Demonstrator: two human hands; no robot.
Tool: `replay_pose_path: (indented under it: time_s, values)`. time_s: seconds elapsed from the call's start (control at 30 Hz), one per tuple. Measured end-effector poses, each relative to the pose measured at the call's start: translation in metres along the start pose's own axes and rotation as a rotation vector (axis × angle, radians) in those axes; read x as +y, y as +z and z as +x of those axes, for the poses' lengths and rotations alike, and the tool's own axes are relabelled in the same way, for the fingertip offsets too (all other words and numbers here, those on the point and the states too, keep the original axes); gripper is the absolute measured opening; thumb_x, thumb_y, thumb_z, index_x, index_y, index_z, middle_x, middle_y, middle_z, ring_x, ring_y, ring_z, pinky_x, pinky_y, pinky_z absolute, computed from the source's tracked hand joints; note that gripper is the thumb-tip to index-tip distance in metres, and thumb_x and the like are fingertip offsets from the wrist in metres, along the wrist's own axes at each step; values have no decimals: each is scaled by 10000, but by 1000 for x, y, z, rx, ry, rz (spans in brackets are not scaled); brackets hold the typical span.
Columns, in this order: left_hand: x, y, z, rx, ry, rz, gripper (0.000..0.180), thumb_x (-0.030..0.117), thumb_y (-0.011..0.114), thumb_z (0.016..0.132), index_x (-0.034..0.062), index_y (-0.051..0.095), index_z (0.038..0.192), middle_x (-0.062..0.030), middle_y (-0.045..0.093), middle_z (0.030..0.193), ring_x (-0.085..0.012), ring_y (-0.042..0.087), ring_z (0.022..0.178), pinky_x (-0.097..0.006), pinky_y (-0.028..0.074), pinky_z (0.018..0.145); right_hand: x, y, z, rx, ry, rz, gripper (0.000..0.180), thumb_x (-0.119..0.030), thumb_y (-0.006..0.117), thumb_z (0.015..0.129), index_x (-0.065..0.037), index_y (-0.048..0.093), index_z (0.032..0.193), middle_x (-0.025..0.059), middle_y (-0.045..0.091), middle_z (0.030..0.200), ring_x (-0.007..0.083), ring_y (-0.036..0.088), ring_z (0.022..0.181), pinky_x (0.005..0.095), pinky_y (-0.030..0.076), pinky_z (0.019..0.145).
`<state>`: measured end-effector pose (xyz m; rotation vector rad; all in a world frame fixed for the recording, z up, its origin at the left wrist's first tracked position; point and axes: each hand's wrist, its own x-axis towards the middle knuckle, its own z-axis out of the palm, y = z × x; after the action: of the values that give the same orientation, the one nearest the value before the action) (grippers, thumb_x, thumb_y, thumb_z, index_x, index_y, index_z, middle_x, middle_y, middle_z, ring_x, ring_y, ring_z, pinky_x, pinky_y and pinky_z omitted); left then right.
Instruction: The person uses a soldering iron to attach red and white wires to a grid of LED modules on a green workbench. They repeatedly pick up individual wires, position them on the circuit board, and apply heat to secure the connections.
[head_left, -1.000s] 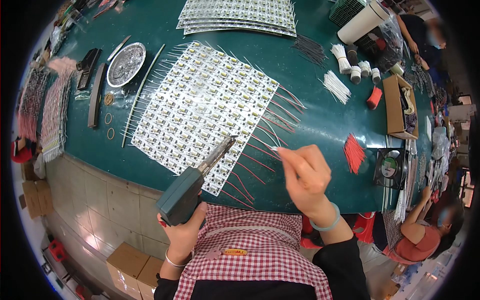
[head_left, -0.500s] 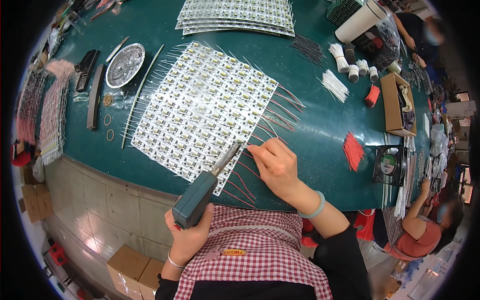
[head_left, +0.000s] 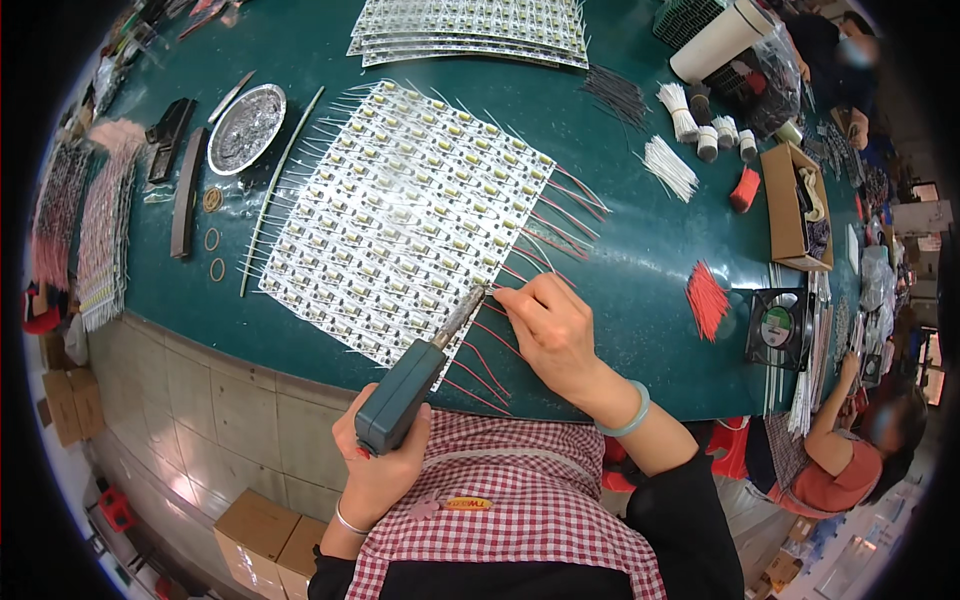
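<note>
My left hand (head_left: 385,455) is closed round a dark green soldering gun (head_left: 402,392), whose metal tip reaches the right edge of a white circuit board panel (head_left: 405,215). Rows of small yellowish and dark parts cover the panel. Red and pale wires stick out from its right edge, and thin white wires from its left. At that edge, close beside the tip, my right hand (head_left: 553,330) pinches a thin wire (head_left: 490,292); its colour is hard to make out between the fingertips.
A metal bowl (head_left: 247,130) stands left of the panel, near a thin greenish rod (head_left: 282,190) and a dark bar (head_left: 189,195). More panels (head_left: 475,35) are stacked behind. Red wires (head_left: 707,300), a small fan (head_left: 780,328) and a cardboard box (head_left: 790,205) lie right. Co-workers sit along the right side.
The soldering gun's body has shifted slightly up and right with my left hand, its tip staying by the panel's edge. My right hand is nearly still.
</note>
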<state>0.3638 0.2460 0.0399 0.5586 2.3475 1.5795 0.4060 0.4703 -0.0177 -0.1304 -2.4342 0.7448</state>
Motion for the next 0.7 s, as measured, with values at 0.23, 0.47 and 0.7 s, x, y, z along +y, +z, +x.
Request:
replay_pose_path:
  time_s: [0.23, 0.47, 0.7]
  values:
    - [-3, -6, -3, -28, 22, 93, 144, -35, 705, 779, -46, 659, 914, -66, 631, 791, -104, 577, 645, -248, 461, 577, -1, -1, 1, -6, 12, -4, 165, 11, 710, 748, -52, 668, 895, 43, 493, 711, 195, 545, 638, 322, 440, 505]
    - [-4, -7, -5, 20, 46, 96, 169, -31, 725, 769, -57, 668, 926, -95, 663, 830, -127, 611, 673, -257, 492, 606, -2, 0, 1, 3, 15, -6, 155, 12, 712, 746, -48, 671, 884, 40, 494, 707, 193, 546, 636, 321, 443, 505]
    - [-1, -6, -8, 50, 24, 49, 172, -22, 743, 766, -54, 675, 921, -79, 656, 822, -108, 599, 675, -252, 488, 602, -2, -10, -3, -29, 46, -28, 151, 5, 719, 745, -54, 674, 877, 47, 523, 712, 206, 564, 637, 325, 457, 517]
